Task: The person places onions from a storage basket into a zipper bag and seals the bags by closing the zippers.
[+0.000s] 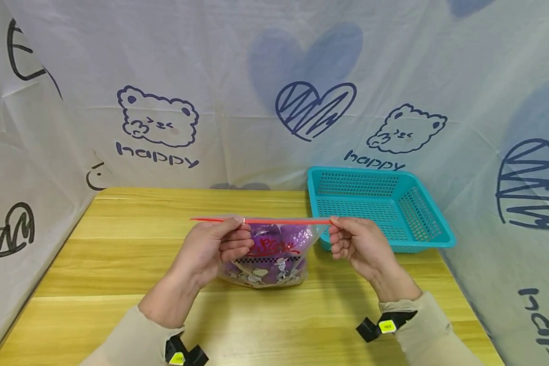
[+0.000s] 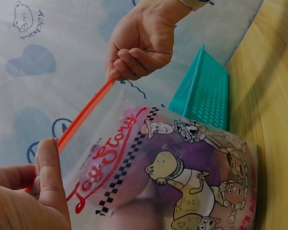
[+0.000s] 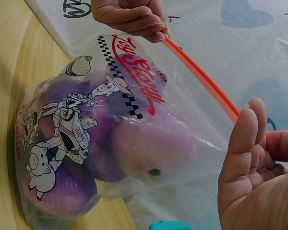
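A clear zip bag [image 1: 279, 262] with a cartoon print and red lettering stands on the wooden table, its red zip strip [image 1: 288, 221] stretched straight along the top. Inside it, the right wrist view shows several round purple onions [image 3: 153, 143]. My left hand [image 1: 212, 249] pinches the strip near its left end, between thumb and index finger, with a short length sticking out beyond. At the strip's right end, my right hand [image 1: 361, 246] pinches the corner of the bag. The other fingers of both hands are curled in.
A turquoise perforated plastic basket [image 1: 432, 223] stands at the back right of the table [image 1: 119, 264], just behind my right hand. A white cloth [image 1: 229, 61] printed with bears and hearts hangs behind the table and along both sides.
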A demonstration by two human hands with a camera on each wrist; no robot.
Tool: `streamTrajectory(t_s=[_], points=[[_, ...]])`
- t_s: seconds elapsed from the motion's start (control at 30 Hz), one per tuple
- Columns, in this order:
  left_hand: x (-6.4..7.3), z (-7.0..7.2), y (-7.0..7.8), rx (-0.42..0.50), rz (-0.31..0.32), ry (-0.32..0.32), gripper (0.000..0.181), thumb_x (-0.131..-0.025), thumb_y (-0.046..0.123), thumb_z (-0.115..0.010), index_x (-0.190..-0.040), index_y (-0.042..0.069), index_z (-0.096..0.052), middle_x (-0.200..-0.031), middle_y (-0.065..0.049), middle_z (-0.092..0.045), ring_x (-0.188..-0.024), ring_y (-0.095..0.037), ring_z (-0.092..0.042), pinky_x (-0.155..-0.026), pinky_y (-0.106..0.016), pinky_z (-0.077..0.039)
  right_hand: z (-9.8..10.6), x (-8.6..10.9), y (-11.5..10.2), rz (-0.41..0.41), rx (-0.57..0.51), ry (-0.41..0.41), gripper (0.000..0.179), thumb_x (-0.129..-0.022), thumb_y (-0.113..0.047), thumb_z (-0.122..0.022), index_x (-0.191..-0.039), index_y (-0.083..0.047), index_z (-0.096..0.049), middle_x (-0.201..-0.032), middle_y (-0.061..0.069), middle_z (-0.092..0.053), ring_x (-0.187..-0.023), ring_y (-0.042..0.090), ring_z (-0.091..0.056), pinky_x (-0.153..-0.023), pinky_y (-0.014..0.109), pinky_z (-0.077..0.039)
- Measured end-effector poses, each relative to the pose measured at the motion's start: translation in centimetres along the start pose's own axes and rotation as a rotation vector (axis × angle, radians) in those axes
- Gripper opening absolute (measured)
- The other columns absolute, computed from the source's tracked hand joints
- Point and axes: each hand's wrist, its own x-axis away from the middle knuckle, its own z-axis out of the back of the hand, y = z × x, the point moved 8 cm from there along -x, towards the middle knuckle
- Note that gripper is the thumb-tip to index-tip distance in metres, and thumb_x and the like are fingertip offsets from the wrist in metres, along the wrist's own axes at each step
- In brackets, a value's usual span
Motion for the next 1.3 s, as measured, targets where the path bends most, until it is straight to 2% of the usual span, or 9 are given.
streamTrajectory(t_s=[0.3, 0.6, 0.77, 0.93, 1.1, 1.2, 1.3], points=[[0.5, 1.1, 1.3, -0.020, -0.045, 0.000, 0.029, -0.108, 0.013, -0.057, -0.088, 0.005, -0.077, -0.079, -0.006, -0.077, -0.072, -0.014, -0.078, -0.069, -0.025, -0.062, 0.2, -0.1, -0.2, 0.009, -0.014, 0.012, 0.034, -0.108, -0.018, -0.058, -0.080, -0.008, -0.073, -0.066, 0.001, -0.069, -0.051, 0.009, -0.066, -0.052, 0.023, -0.057], [1.1, 3.6, 2.0, -0.035, -0.064, 0.045, 0.027, -0.109, 0.015, -0.055, -0.094, 0.007, -0.076, -0.084, -0.004, -0.078, -0.076, -0.015, -0.078, -0.073, -0.026, -0.063, 0.2, -0.2, -0.4, 0.009, -0.019, 0.017, 0.036, -0.109, -0.017, -0.055, -0.078, -0.010, -0.074, -0.065, 0.000, -0.069, -0.051, 0.009, -0.064, -0.051, 0.022, -0.055], [1.7, 4.8, 2.9, -0.026, -0.092, 0.046, 0.024, -0.107, 0.016, -0.060, -0.092, 0.007, -0.077, -0.084, -0.003, -0.078, -0.077, -0.014, -0.078, -0.075, -0.027, -0.063, 0.3, -0.2, -0.5, 0.011, -0.039, 0.019, 0.036, -0.108, -0.018, -0.057, -0.078, -0.010, -0.074, -0.066, 0.000, -0.070, -0.051, 0.009, -0.064, -0.051, 0.021, -0.055], [2.5, 5.3, 3.2, -0.023, -0.091, 0.065, 0.022, -0.106, 0.018, -0.063, -0.094, 0.007, -0.076, -0.085, -0.004, -0.078, -0.078, -0.014, -0.078, -0.077, -0.027, -0.063, 0.0, 0.1, -0.6, 0.011, -0.031, 0.019, 0.033, -0.107, -0.019, -0.059, -0.080, -0.009, -0.074, -0.067, 0.000, -0.070, -0.052, 0.009, -0.064, -0.053, 0.021, -0.056], [4.3, 5.8, 3.2, -0.099, -0.104, 0.067, 0.023, -0.106, 0.022, -0.064, -0.094, 0.008, -0.077, -0.085, -0.003, -0.078, -0.077, -0.013, -0.078, -0.076, -0.027, -0.063, -1.1, 1.7, -0.5, -0.003, 0.002, -0.010, 0.032, -0.107, -0.021, -0.060, -0.081, -0.009, -0.072, -0.068, -0.001, -0.068, -0.053, 0.008, -0.063, -0.054, 0.021, -0.056], [6.1, 6.6, 3.3, -0.131, -0.131, 0.034, 0.025, -0.107, 0.022, -0.062, -0.095, 0.008, -0.078, -0.085, -0.001, -0.078, -0.077, -0.013, -0.078, -0.074, -0.027, -0.063, -2.3, 3.3, -0.5, -0.028, -0.017, -0.084, 0.032, -0.108, -0.022, -0.059, -0.081, -0.010, -0.072, -0.068, -0.002, -0.069, -0.053, 0.007, -0.064, -0.055, 0.021, -0.056], [7.6, 7.4, 3.3, -0.109, -0.165, -0.017, 0.027, -0.109, 0.019, -0.057, -0.098, 0.007, -0.079, -0.086, -0.002, -0.079, -0.076, -0.014, -0.078, -0.073, -0.029, -0.063, -3.7, 4.5, -0.7, -0.039, -0.075, -0.170, 0.032, -0.108, -0.022, -0.059, -0.081, -0.011, -0.072, -0.069, -0.003, -0.070, -0.055, 0.006, -0.065, -0.055, 0.020, -0.056]])
